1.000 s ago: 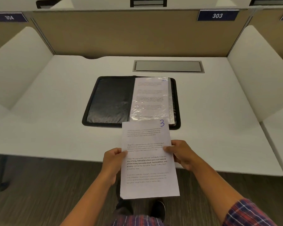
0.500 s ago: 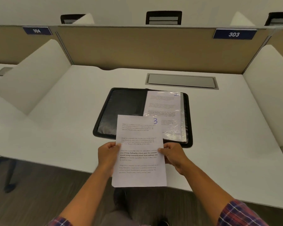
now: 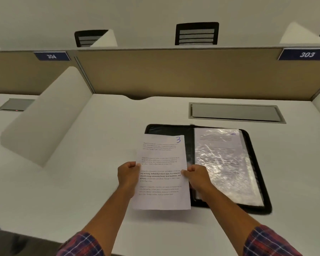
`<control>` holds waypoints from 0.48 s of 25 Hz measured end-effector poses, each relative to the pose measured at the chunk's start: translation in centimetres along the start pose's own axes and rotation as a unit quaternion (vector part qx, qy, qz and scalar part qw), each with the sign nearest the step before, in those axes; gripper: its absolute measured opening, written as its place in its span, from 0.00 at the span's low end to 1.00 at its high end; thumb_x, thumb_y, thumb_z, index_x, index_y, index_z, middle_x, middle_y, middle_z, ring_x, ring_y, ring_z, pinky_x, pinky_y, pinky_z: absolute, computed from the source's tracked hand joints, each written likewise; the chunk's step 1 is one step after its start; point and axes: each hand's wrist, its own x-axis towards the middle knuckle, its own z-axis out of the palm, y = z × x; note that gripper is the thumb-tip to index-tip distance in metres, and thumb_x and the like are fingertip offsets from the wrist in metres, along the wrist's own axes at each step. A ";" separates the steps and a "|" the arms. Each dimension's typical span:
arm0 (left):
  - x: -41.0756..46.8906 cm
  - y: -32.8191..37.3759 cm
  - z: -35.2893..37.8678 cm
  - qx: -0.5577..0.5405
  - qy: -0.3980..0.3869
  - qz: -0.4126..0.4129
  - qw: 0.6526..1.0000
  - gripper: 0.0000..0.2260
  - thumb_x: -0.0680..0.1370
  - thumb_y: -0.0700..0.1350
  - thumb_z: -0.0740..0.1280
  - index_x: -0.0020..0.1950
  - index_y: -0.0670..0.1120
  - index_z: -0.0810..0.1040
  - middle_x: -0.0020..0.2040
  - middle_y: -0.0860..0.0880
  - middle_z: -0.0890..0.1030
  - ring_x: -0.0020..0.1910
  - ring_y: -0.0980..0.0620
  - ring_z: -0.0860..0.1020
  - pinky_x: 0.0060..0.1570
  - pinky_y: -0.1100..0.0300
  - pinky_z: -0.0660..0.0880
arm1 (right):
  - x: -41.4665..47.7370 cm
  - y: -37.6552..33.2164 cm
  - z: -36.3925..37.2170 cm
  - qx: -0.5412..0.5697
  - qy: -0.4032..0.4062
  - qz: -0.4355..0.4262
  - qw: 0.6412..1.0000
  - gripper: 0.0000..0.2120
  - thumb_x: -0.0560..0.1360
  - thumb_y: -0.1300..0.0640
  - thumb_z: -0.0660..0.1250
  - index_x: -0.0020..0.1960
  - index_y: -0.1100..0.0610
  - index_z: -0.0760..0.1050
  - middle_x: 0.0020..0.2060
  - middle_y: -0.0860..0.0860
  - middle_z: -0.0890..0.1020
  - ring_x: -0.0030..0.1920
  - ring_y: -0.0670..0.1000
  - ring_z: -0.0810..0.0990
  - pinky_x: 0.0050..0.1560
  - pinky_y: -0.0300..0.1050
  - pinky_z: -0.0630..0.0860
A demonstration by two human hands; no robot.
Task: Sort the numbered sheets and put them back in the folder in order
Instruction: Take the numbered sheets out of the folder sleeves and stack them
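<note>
Two plaid cuffs, the left cuff (image 3: 81,244) and the right cuff (image 3: 270,241), frame the bottom edge, with bare forearms reaching forward over the white surface (image 3: 72,191).

The left hand (image 3: 128,175) pinches the left edge of a printed sheet (image 3: 161,159), thumb on top and fingers curled behind. The right hand (image 3: 197,177) grips the right edge at about the same height, its thumb on the printed face.

The sheet is held between the hands, face up and upright to the viewer. It carries four blocks of text and a handwritten blue 3 (image 3: 178,139) in its top right corner. It sits lifted above the surface, and its upper part covers most of the left half of the folder (image 3: 256,163).

The black zip folder lies open and flat on the surface, just beyond and to the right of the hands. On its right half is a glossy plastic pocket (image 3: 224,159) with a printed page inside; the blue mark in that page's corner is too glared to read.

Behind the folder a grey hatch (image 3: 235,112) is set into the surface. A white divider (image 3: 44,117) slopes up on the left. A tan panel (image 3: 174,74) closes the back, bearing plates 304 (image 3: 51,56) and 303 (image 3: 306,54). Beyond it show the backs of black chairs (image 3: 197,34).
</note>
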 end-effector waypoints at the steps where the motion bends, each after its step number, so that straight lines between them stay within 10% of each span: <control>1: 2.1 0.9 -0.7 0.003 -0.001 0.005 1.000 0.08 0.82 0.40 0.68 0.46 0.49 0.84 0.45 0.50 0.87 0.45 0.48 0.86 0.44 0.55 0.83 | 1.1 -1.0 1.7 -0.006 0.002 -0.002 1.000 0.10 0.79 0.62 0.72 0.42 0.64 0.76 0.44 0.57 0.87 0.45 0.57 0.88 0.46 0.55 0.86; 8: 16.4 5.5 -5.4 0.063 0.030 0.024 0.997 0.09 0.81 0.40 0.68 0.42 0.48 0.83 0.42 0.49 0.86 0.45 0.45 0.85 0.51 0.46 0.85 | 8.8 -7.1 13.1 -0.028 0.014 0.015 0.999 0.07 0.79 0.63 0.69 0.44 0.66 0.78 0.43 0.57 0.87 0.46 0.59 0.87 0.48 0.63 0.85; 12: 23.3 8.0 -6.7 0.101 0.059 0.046 0.992 0.11 0.81 0.41 0.68 0.40 0.50 0.80 0.41 0.52 0.83 0.43 0.47 0.83 0.48 0.52 0.82 | 13.0 -11.1 18.2 -0.052 0.040 0.002 0.998 0.05 0.78 0.64 0.69 0.44 0.63 0.80 0.42 0.55 0.86 0.41 0.54 0.85 0.37 0.47 0.81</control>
